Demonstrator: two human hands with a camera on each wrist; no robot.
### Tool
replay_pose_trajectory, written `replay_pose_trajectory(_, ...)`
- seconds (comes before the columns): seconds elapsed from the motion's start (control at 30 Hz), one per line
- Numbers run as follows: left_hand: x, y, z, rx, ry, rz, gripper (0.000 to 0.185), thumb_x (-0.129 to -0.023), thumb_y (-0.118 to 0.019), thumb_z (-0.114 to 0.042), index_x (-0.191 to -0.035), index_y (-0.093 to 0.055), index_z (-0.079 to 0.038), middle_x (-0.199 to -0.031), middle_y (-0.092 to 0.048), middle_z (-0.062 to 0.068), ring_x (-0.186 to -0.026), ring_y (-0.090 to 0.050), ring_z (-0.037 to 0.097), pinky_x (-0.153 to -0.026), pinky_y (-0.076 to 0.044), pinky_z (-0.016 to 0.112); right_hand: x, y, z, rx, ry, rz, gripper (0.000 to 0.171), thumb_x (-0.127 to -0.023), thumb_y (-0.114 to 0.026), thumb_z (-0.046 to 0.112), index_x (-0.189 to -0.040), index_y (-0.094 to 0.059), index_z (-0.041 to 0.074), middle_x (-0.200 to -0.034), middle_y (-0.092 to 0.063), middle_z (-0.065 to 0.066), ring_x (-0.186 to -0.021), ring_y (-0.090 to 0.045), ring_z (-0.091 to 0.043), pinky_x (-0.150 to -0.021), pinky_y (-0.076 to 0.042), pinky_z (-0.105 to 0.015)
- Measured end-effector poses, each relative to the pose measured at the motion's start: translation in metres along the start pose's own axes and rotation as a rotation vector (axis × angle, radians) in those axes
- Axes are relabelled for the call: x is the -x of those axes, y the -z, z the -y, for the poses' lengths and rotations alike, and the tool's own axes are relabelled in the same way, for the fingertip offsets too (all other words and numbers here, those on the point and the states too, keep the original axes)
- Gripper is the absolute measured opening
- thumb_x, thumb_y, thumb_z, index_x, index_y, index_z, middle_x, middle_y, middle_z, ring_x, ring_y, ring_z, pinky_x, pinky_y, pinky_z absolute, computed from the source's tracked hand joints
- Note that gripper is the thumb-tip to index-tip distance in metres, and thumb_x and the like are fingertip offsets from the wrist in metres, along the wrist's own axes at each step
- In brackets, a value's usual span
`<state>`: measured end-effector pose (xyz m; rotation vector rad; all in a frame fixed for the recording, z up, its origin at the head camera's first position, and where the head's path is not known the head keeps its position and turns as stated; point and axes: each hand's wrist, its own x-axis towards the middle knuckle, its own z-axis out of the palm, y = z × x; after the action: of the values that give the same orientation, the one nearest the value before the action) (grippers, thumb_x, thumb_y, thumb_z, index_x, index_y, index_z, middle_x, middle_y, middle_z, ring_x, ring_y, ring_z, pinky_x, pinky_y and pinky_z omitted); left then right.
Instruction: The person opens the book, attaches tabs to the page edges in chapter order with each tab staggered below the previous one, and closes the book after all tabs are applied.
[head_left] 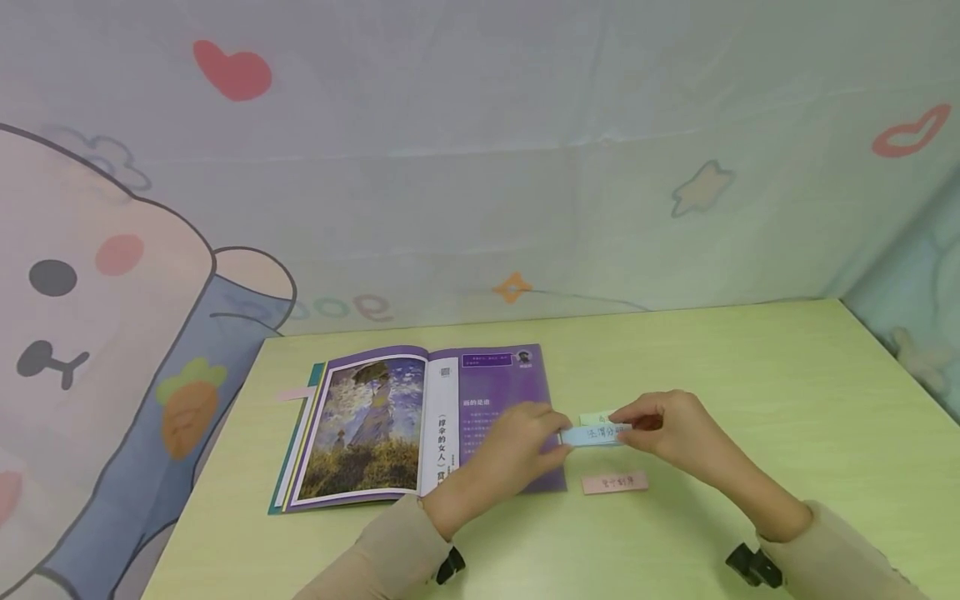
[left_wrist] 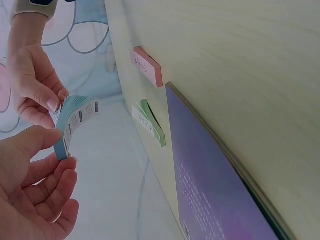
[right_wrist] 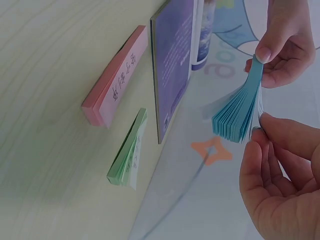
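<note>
Above the table, my left hand (head_left: 517, 446) pinches one end of a blue sticky-note pad (head_left: 581, 437) between thumb and fingers. At the other end, my right hand (head_left: 675, 437) pinches the top sheet, which has handwriting on it. The right wrist view shows the pad's sheets (right_wrist: 235, 110) fanned apart, with the right fingertips (right_wrist: 262, 122) on the outermost one. Behind the blue pad lies a green sticky-note pad (right_wrist: 122, 160), partly covered in the head view. Nearer me lies a pink sticky-note pad (head_left: 615, 483), also with handwriting.
Left of the pads lies an open book (head_left: 502, 375) with a painting on its left page and a purple right page. A pale pink tab (head_left: 294, 394) sticks out from its left edge. A printed curtain (head_left: 480, 167) hangs behind the table (head_left: 750, 375).
</note>
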<state>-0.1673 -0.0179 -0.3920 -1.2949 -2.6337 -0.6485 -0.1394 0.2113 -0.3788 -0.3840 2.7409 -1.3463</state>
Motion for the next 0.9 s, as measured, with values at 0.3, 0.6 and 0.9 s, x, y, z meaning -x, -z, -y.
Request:
replay_pose_trajectory(0.3,0.0002,-0.0012,0.0006,0.008,-0.012,-0.023,0.023,-0.082,-0.071,-0.018,-0.102,-0.068,-0.007,-0.095,-0.068,0.002,-0.083,-0.061,0.012,-0.078,-0.047,0.019,-0.0006,0.0033,0.0032,-0.11,-0.12,0.016,0.015,-0.08,-0.071,0.006,-0.094,-0.072,-0.001,-0.089,-0.068,-0.009,-0.075,-0.061,-0.018,-0.06,-0.052,-0.023)
replay_pose_trajectory(0.6,0.0007,-0.0019,0.0017,0.041,-0.009,-0.032,0.021,-0.082,-0.071,-0.016,-0.1,-0.069,-0.006,-0.092,-0.068,0.002,-0.08,-0.06,0.011,-0.075,-0.046,0.017,0.0002,0.0044,0.0046,-0.143,-0.129,0.03,0.015,-0.081,-0.071,0.008,-0.093,-0.072,-0.001,-0.089,-0.068,-0.009,-0.075,-0.063,-0.018,-0.062,-0.052,-0.024)
replay_pose_trajectory(0.9,0.0001,-0.0044,0.004,0.063,0.009,-0.024,0.019,-0.081,-0.071,-0.014,-0.098,-0.069,-0.005,-0.093,-0.068,0.003,-0.082,-0.062,0.013,-0.076,-0.046,0.018,0.0009,0.0046,0.0078,-0.173,-0.128,0.046,0.015,-0.082,-0.07,0.009,-0.093,-0.071,-0.001,-0.089,-0.068,-0.009,-0.078,-0.065,-0.023,-0.063,-0.053,-0.025)
